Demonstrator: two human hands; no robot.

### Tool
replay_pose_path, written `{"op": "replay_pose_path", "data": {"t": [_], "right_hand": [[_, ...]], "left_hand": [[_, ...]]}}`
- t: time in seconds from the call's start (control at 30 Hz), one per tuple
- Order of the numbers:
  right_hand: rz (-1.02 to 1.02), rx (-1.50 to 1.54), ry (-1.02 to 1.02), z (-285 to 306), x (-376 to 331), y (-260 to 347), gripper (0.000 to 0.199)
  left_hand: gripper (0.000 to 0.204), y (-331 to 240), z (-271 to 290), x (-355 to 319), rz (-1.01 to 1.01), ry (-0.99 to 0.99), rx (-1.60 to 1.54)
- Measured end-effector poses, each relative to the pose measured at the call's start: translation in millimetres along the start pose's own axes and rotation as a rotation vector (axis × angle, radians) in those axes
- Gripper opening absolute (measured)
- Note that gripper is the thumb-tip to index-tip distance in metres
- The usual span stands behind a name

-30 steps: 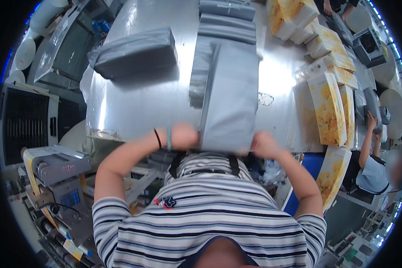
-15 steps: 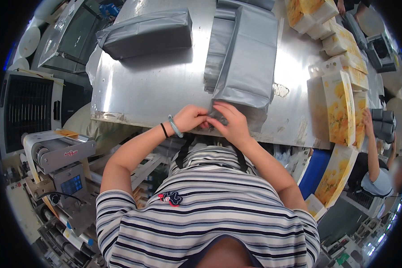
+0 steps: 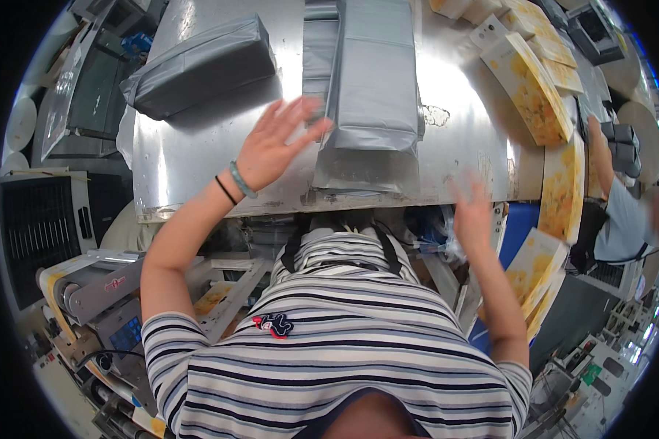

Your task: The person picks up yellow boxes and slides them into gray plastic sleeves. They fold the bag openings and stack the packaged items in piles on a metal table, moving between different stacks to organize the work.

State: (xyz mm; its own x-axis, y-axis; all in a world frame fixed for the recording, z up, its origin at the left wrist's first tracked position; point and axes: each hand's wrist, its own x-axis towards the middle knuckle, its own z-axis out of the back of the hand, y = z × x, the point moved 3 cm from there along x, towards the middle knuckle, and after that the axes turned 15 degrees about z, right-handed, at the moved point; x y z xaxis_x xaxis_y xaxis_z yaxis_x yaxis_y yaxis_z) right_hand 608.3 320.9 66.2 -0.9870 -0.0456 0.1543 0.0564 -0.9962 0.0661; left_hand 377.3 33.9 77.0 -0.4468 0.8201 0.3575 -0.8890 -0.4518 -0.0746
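Note:
A long grey plastic-wrapped package (image 3: 377, 73) lies at the middle of the metal table (image 3: 220, 157). Its near end has a loose grey flap (image 3: 366, 172) spread toward the table's front edge. Along its left side run several grey folded bags (image 3: 320, 62). My left hand (image 3: 274, 146) hovers over the table left of the package, fingers spread, nothing in it. Off to the right, my right hand (image 3: 474, 216) is raised near the table's front edge, its blurred fingers apart and holding nothing.
Another grey wrapped package (image 3: 201, 69) lies at the back left. Yellow flower-printed cartons (image 3: 527, 88) line the table's right side. A roller machine (image 3: 88, 285) stands at the lower left. On the far right a person (image 3: 622, 219) handles grey bundles (image 3: 622, 150).
Both hands were together, pinching at the package's near end; they have come apart. The left went up and left, the right out to the right. The view has shifted, too.

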Motion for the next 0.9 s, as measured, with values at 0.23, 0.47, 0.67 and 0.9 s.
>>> {"op": "replay_pose_path", "data": {"t": [0.23,0.47,0.67,0.9], "right_hand": [[0.6,0.651,0.121,-11.2,101.2,-19.2,0.025],[-0.426,1.774,-0.288,-85.0,108.9,-22.8,0.026],[-0.345,0.565,-0.08,-87.1,133.3,0.6,0.033],[-0.432,1.376,-0.637,-106.7,126.4,-10.8,0.053]], "left_hand": [[0.021,9.0,-28.6,13.1,-0.207,-0.038,-0.238],[0.039,9.6,-81.3,13.0,0.879,-0.033,-1.299],[0.035,-3.4,-131.5,20.7,1.169,-0.097,-1.139],[0.078,15.8,-77.3,59.2,1.132,-0.282,-1.111]]}}
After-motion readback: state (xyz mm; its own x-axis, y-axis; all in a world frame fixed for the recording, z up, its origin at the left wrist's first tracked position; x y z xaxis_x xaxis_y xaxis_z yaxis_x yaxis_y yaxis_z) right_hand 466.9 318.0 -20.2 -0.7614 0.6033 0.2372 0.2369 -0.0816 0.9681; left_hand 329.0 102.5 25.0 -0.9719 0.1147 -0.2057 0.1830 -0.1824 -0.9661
